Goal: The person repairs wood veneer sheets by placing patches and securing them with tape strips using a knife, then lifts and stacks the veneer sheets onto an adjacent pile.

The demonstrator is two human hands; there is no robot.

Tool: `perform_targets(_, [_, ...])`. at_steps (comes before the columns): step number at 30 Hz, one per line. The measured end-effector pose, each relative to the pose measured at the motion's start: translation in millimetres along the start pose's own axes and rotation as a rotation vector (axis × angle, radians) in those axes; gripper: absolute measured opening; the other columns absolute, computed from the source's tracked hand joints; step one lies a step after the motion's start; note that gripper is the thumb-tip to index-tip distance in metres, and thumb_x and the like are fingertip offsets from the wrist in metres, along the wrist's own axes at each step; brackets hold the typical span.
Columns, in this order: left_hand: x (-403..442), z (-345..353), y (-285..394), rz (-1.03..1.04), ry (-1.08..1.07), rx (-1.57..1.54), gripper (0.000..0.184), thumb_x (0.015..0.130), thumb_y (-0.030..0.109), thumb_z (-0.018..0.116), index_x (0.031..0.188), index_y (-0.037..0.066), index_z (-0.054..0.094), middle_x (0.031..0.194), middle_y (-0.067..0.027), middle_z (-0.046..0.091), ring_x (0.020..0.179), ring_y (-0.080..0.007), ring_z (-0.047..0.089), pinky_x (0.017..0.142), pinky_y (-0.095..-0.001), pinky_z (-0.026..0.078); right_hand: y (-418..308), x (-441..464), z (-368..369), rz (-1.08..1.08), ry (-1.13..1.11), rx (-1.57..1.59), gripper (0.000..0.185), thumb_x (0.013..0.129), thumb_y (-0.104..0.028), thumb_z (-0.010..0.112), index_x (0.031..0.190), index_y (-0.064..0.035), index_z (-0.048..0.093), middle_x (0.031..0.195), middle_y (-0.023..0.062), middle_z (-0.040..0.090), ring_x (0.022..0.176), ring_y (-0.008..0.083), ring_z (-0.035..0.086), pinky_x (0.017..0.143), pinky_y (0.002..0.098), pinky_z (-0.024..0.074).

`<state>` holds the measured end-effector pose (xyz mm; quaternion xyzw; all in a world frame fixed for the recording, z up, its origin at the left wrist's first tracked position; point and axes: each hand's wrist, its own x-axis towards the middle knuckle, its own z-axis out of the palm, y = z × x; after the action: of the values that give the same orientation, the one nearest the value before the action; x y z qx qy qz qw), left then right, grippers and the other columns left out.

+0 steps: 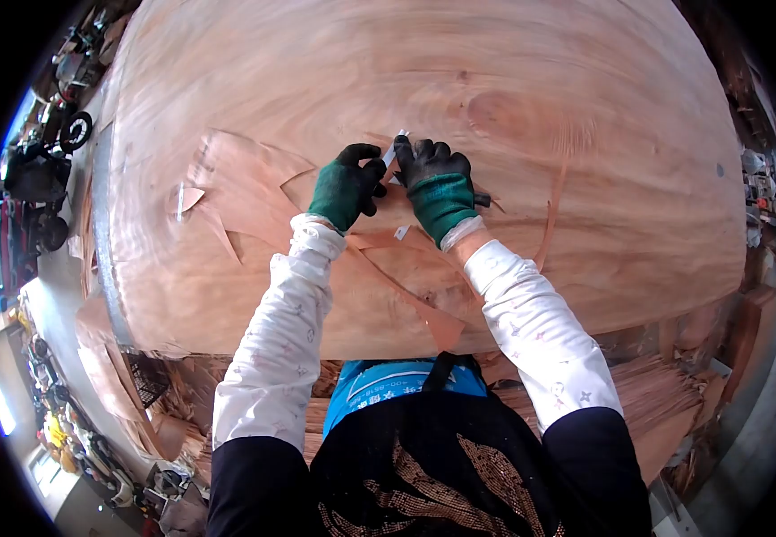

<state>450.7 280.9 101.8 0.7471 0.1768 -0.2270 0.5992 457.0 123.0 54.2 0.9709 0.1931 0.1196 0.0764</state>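
Note:
My left hand [349, 188], in a green glove with dark fingers, has its fingers curled at the side of a narrow white strip [390, 161], seemingly pinching its edge. Against the strip's other side is my right hand [437, 182], gloved alike, its thumb and fingertips near the strip's top end. A dark handle [483, 200] sticks out to the right from under my right palm; the rest of that tool is hidden. Both hands rest over a large sheet of wood veneer [513, 54]. Below them lie a torn veneer piece [406, 291] and a small white scrap [401, 233].
Left of my hands is a bigger torn veneer piece [249, 179], with a short clear-looking strip [180, 202] near it. A thin veneer sliver [551, 224] lies to the right. Veneer offcuts [647, 394] are heaped below the near edge. A motorbike [43, 170] stands at far left.

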Motion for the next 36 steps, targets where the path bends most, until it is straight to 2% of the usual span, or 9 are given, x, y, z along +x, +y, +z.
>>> perform_targets(8, [2.5, 0.6, -6.1, 0.008, -0.012, -0.069, 0.036, 0.093, 0.022, 0.060, 0.125, 0.006, 0.056, 0.074, -0.0096, 0.067, 0.050, -0.0142, 0.058, 0.046, -0.0268, 0.046, 1.8, -2.8, 0.1, -0.045, 0.081, 0.076, 0.040, 0.081, -0.020, 0.061, 0.121, -0.0143, 0.056, 0.088, 0.0019, 0.055, 0.080, 0.0189, 0.059, 0.059, 0.0356, 0.0467])
perform_targets(14, [8.8, -0.6, -13.8, 0.021, -0.035, -0.040, 0.036, 0.093, 0.021, 0.060, 0.126, 0.006, 0.055, 0.080, -0.0103, 0.068, 0.057, -0.0148, 0.061, 0.046, -0.0274, 0.046, 7.3, -1.1, -10.8, -0.162, -0.017, 0.178, 0.052, 0.080, -0.027, 0.064, 0.129, -0.0169, 0.053, 0.126, 0.0049, 0.057, 0.105, 0.0215, 0.058, 0.068, 0.0373, 0.0490])
perform_targets(20, [-3.4, 3.1, -9.9, 0.074, -0.003, -0.072, 0.030, 0.092, 0.023, 0.061, 0.118, 0.008, 0.060, 0.077, -0.0092, 0.066, 0.059, -0.0171, 0.063, 0.046, -0.0296, 0.048, 2.6, -1.5, -0.4, -0.203, -0.063, 0.060, 0.052, 0.081, -0.032, 0.064, 0.129, -0.0172, 0.053, 0.139, 0.0063, 0.049, 0.118, 0.0217, 0.049, 0.071, 0.0384, 0.0487])
perform_targets(23, [-1.0, -26.9, 9.8, 0.147, -0.026, 0.630, 0.022, 0.090, 0.028, 0.062, 0.101, 0.009, 0.065, 0.074, -0.0116, 0.066, 0.064, -0.0235, 0.066, 0.051, -0.0367, 0.050, -1.2, -4.4, 8.7, -0.216, 0.014, -0.024, 0.052, 0.081, -0.034, 0.064, 0.129, -0.0175, 0.053, 0.140, 0.0065, 0.047, 0.121, 0.0229, 0.047, 0.071, 0.0390, 0.0489])
perform_targets(24, [27.1, -50.2, -21.5, 0.655, 0.225, 1.083, 0.024, 0.088, 0.032, 0.063, 0.088, 0.008, 0.063, 0.075, -0.0150, 0.067, 0.069, -0.0296, 0.067, 0.057, -0.0430, 0.051, -2.9, -3.0, 3.1, -0.213, -0.069, 0.005, 0.053, 0.082, -0.037, 0.064, 0.130, -0.0180, 0.053, 0.141, 0.0064, 0.046, 0.122, 0.0244, 0.045, 0.072, 0.0400, 0.0490])
perform_targets(25, [11.1, -66.7, 9.9, 0.460, 0.231, 1.086, 0.023, 0.086, 0.031, 0.063, 0.087, 0.008, 0.062, 0.079, -0.0167, 0.067, 0.071, -0.0340, 0.067, 0.062, -0.0454, 0.051, -3.6, -2.3, 3.3, -0.209, -0.097, -0.011, 0.053, 0.082, -0.036, 0.063, 0.131, -0.0182, 0.053, 0.141, 0.0063, 0.046, 0.122, 0.0247, 0.045, 0.073, 0.0404, 0.0491])
perform_targets(26, [20.2, -93.8, 7.7, 0.642, 0.328, 1.191, 0.021, 0.088, 0.028, 0.063, 0.084, 0.008, 0.061, 0.074, -0.0143, 0.066, 0.063, -0.0296, 0.066, 0.055, -0.0420, 0.051, -5.2, -2.6, 5.9, -0.203, -0.124, -0.025, 0.053, 0.083, -0.036, 0.062, 0.131, -0.0184, 0.052, 0.141, 0.0062, 0.045, 0.123, 0.0249, 0.045, 0.073, 0.0409, 0.0492])
perform_targets(29, [-27.4, -126.4, 56.1, 0.065, -0.011, 0.526, 0.019, 0.092, 0.021, 0.059, 0.091, 0.003, 0.064, 0.069, -0.0079, 0.063, 0.057, -0.0156, 0.063, 0.042, -0.0276, 0.047, -4.6, -3.1, 2.2, -0.200, -0.126, -0.022, 0.051, 0.085, -0.034, 0.060, 0.132, -0.0185, 0.052, 0.142, 0.0064, 0.045, 0.125, 0.0258, 0.044, 0.075, 0.0415, 0.0492])
perform_targets(36, [-55.3, -94.0, -7.9, 0.055, -0.115, -0.117, 0.030, 0.092, 0.021, 0.060, 0.114, 0.001, 0.062, 0.082, -0.0113, 0.069, 0.054, -0.0157, 0.062, 0.042, -0.0246, 0.046, -4.6, -3.9, 8.2, -0.223, -0.139, -0.021, 0.054, 0.089, -0.039, 0.056, 0.137, -0.0166, 0.047, 0.145, 0.0103, 0.043, 0.126, 0.0300, 0.043, 0.077, 0.0437, 0.0477])
